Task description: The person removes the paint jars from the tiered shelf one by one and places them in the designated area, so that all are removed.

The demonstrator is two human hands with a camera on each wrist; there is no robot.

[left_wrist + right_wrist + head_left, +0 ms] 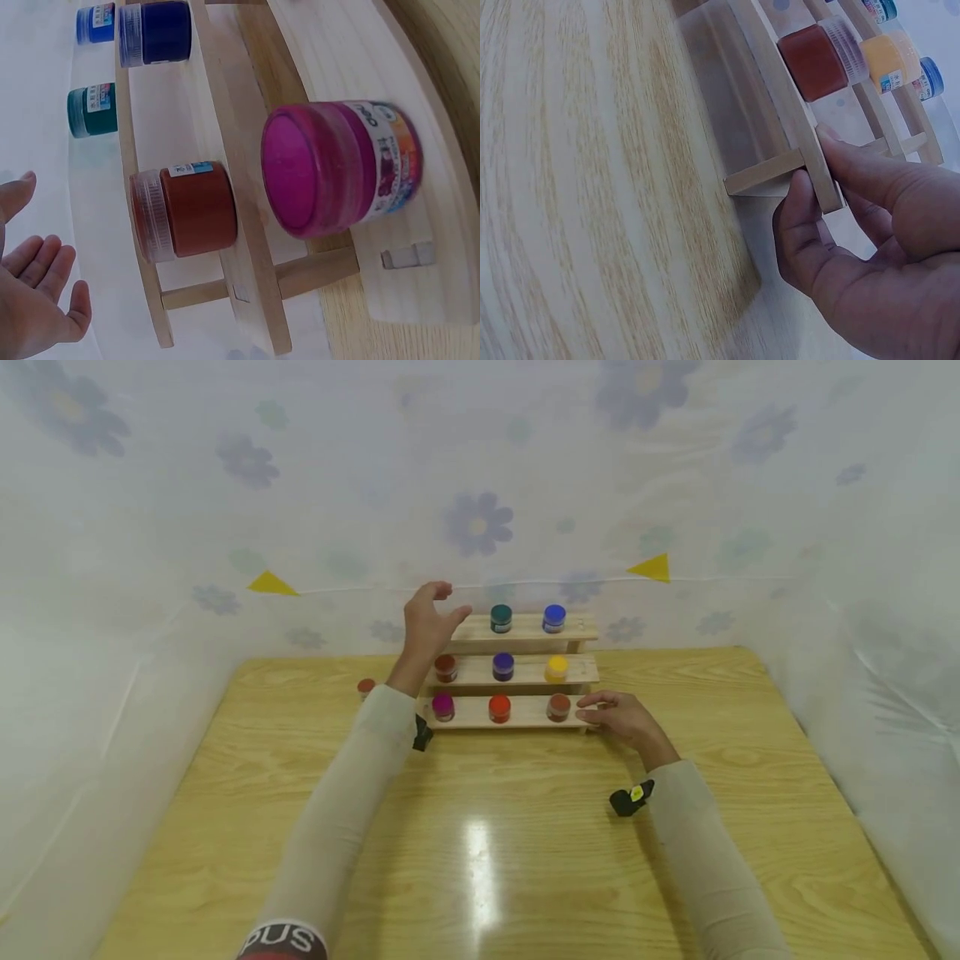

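A three-step wooden rack carries several small paint jars. My left hand is raised at the left end of the top step, fingers and thumb spread apart with nothing between them. Left of the green jar, that end of the step is partly hidden behind the hand. My right hand pinches the right end of the bottom step between thumb and fingers, beside a brown jar. In the left wrist view, a magenta jar and a reddish-brown jar stand on the lower and middle steps.
Another brown-lidded jar stands on the wood-grain table, left of the rack and partly behind my left forearm. A flowered sheet hangs behind the rack, with yellow triangles on it.
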